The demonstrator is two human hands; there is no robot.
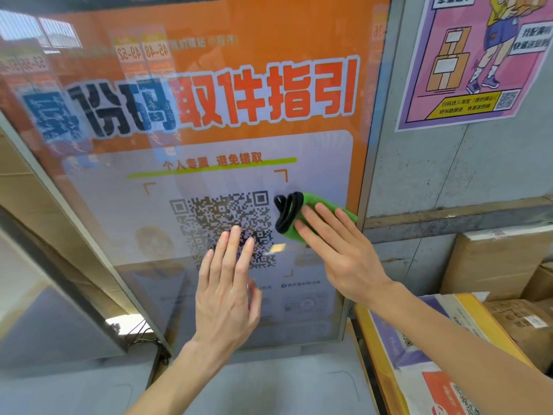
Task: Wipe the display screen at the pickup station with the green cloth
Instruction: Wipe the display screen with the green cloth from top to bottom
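A soft, napped green cloth (317,200) is pressed flat against the glossy display screen (209,85) by the right hand (338,250). Its fingers are laid straight and slightly spread over the cloth, and nothing is pinched. The cloth is bunched into a rough wedge that shows above the fingertips and to their right, close to the screen's grey metal frame. Just left of the fingertips, black cord loops (287,212) lie at the cloth's edge; whether they are attached to it cannot be told. Left of and below the pressing hand, the left hand (227,292) is held flat with straight fingers over a pixelated QR code (209,217); contact with the glass cannot be confirmed. The screen's orange graphic is overlaid with mirrored reflections, so the upper-left lettering is hard to read. Much of the cloth is hidden beneath the fingers. Right of the grip, matte cardboard boxes (493,259) are cut off at the picture's edge.
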